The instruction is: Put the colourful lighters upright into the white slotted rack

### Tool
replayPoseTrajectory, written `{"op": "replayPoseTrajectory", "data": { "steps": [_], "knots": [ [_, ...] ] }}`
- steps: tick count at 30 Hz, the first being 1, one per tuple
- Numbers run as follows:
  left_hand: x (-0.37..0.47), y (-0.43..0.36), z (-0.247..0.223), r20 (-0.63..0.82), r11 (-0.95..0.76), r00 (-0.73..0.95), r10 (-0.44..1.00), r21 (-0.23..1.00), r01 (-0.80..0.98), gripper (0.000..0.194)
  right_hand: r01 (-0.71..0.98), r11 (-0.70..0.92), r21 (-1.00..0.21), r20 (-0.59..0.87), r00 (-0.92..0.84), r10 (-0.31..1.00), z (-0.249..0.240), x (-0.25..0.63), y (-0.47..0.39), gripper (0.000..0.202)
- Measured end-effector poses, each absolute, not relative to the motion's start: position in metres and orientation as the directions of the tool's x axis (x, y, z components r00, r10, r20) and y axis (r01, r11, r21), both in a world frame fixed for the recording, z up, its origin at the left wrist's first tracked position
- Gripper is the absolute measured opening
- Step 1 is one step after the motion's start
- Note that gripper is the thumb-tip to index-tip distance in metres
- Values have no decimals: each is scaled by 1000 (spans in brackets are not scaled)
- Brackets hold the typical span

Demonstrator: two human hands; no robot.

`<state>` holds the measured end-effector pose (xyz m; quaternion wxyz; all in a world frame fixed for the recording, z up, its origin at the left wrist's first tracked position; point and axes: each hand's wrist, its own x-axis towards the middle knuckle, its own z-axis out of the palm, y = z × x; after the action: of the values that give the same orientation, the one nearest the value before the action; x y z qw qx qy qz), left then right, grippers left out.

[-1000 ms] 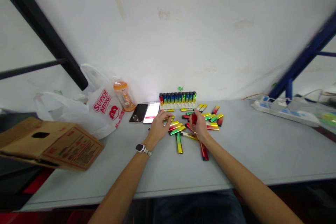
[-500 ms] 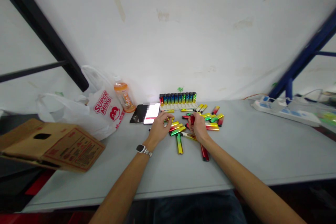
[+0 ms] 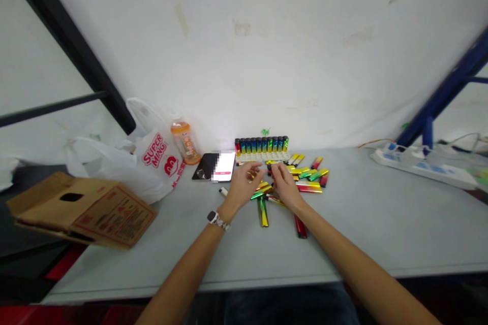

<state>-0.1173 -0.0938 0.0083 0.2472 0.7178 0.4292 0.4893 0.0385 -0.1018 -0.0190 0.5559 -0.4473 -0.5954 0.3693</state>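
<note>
My left hand (image 3: 244,183), with a watch (image 3: 216,218) on its wrist, hovers over loose lighters, its thumb and fingers apart. No lighter is plainly gripped in it. Close by on the right, my right hand (image 3: 284,183) is closed with its fingertips around a lighter (image 3: 270,166), mostly covered by the fingers. Shiny lighters in yellow, green and red lie scattered under and around both hands, among them a green-yellow lighter (image 3: 263,212) and a red lighter (image 3: 300,226) nearer to me. Behind the hands, a row of upright lighters (image 3: 261,145) stands in a white holder (image 3: 263,157).
Two phones lie left of the holder, a dark phone (image 3: 204,167) and a lit phone (image 3: 227,167). Farther left are an orange-labelled bottle (image 3: 185,143), a white plastic bag (image 3: 152,162) and an open cardboard box (image 3: 87,208). A power strip (image 3: 423,167) lies at the right by the wall.
My hands have come closer together above the lighters. The right hand has turned, its fingertips now pointing to the left hand. The whole view has shifted slightly.
</note>
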Motion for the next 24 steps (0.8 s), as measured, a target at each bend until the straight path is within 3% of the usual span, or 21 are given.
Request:
{"op": "replayPoseTrajectory", "data": {
  "steps": [6, 16, 20, 24],
  "knots": [
    [-105, -89, 13, 370, -394, 157, 916, 904, 167, 24, 235, 457, -858, 457, -57, 888, -15, 34, -111, 26],
    [-127, -83, 45, 255, -342, 371, 893, 920, 190, 19, 232, 476, -849, 464, -107, 879, -15, 32, -112, 21],
    [-142, -53, 62, 304, -446, 403, 863, 833, 327, 17, 326, 448, -832, 473, -3, 881, -18, 36, -106, 35],
    [-159, -5, 88, 349, -554, 430, 833, 543, 631, 21, 329, 374, -867, 426, 99, 899, -21, 46, -98, 37]
  ]
}}
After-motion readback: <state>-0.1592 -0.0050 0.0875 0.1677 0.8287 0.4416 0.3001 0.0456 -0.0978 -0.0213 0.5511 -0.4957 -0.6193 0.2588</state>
